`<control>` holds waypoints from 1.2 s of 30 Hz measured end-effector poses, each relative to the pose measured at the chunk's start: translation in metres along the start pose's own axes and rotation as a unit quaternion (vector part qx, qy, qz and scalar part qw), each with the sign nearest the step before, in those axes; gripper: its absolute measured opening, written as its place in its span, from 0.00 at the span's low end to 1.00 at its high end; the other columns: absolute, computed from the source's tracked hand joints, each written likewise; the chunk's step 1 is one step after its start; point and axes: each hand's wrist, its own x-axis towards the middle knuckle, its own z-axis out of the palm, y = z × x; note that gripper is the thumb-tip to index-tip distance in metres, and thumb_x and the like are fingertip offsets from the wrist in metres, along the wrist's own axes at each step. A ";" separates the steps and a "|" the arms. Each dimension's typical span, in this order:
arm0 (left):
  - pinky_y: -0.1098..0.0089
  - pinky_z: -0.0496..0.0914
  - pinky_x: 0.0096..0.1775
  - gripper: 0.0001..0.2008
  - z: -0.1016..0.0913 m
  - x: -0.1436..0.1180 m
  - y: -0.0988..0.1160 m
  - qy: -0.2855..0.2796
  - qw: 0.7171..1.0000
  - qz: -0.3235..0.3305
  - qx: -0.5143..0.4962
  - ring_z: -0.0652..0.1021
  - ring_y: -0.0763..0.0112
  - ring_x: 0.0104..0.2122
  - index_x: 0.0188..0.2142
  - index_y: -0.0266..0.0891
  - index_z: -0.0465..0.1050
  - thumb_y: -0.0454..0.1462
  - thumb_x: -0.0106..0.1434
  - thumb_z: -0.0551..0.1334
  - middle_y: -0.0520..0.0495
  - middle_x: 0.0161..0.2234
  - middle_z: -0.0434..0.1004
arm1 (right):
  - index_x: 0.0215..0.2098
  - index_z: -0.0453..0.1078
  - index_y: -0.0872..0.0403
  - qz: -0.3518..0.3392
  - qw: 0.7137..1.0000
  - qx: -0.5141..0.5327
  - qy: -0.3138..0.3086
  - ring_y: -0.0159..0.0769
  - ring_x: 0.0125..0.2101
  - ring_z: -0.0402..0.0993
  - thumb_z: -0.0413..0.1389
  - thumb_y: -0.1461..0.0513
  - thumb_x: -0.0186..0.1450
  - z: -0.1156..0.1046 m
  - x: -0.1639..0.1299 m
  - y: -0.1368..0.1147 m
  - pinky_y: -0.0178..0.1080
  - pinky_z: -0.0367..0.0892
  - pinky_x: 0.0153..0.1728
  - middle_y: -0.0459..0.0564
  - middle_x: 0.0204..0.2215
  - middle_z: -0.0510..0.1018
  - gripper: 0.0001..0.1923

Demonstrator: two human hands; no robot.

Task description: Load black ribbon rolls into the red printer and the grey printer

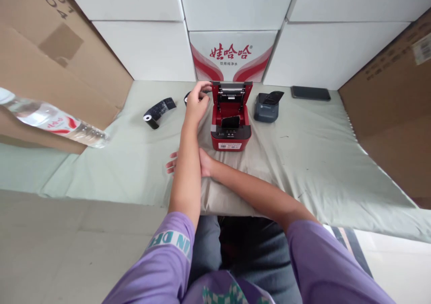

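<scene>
A red-and-black label printer (pixel 231 133) stands on the cloth with its lid (pixel 232 93) raised. Inside it sits a dark piece (pixel 230 121), hard to make out. My left hand (pixel 198 102) reaches up to the left edge of the lid, its fingers curled with the tips at that edge. Partly hidden behind this hand is a dark roll (pixel 186 98). My right hand (pixel 204 162) crosses beneath my left forearm, which covers part of it; its fingers are spread and nothing shows in them. Left of my hands lies a black label roll (pixel 151 120) with its strip unrolled.
A small dark grey device (pixel 266 108) with a black strip on top stands right of the printer. Farther right lies a phone (pixel 310 93). White boxes (pixel 232 7) form the back wall. Cardboard boxes (pixel 393 93) flank the cloth, and a water bottle (pixel 55 120) is at left.
</scene>
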 end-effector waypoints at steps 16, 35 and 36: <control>0.59 0.76 0.46 0.06 0.005 -0.017 0.098 -0.300 0.911 -0.095 0.265 0.84 0.58 0.35 0.34 0.43 0.88 0.33 0.59 0.70 0.47 0.30 0.85 | 0.45 0.73 0.59 0.007 0.994 -0.098 -0.043 0.43 0.40 0.88 0.39 0.64 0.80 -0.011 0.013 0.003 0.46 0.81 0.46 0.57 0.37 0.87 0.20; 0.54 0.75 0.51 0.08 0.018 -0.018 0.086 -0.299 0.927 -0.021 0.227 0.84 0.50 0.40 0.32 0.42 0.85 0.27 0.55 0.73 0.46 0.27 0.82 | 0.45 0.73 0.58 0.007 0.995 -0.095 -0.018 0.41 0.39 0.87 0.39 0.63 0.81 -0.005 0.007 0.003 0.44 0.82 0.44 0.55 0.36 0.87 0.20; 0.55 0.76 0.51 0.07 0.012 -0.018 0.094 -0.293 0.933 -0.009 0.208 0.84 0.52 0.40 0.33 0.41 0.85 0.28 0.56 0.74 0.46 0.29 0.83 | 0.45 0.73 0.58 0.009 0.995 -0.098 -0.016 0.41 0.38 0.87 0.39 0.63 0.81 -0.004 0.006 0.003 0.44 0.81 0.44 0.55 0.35 0.87 0.21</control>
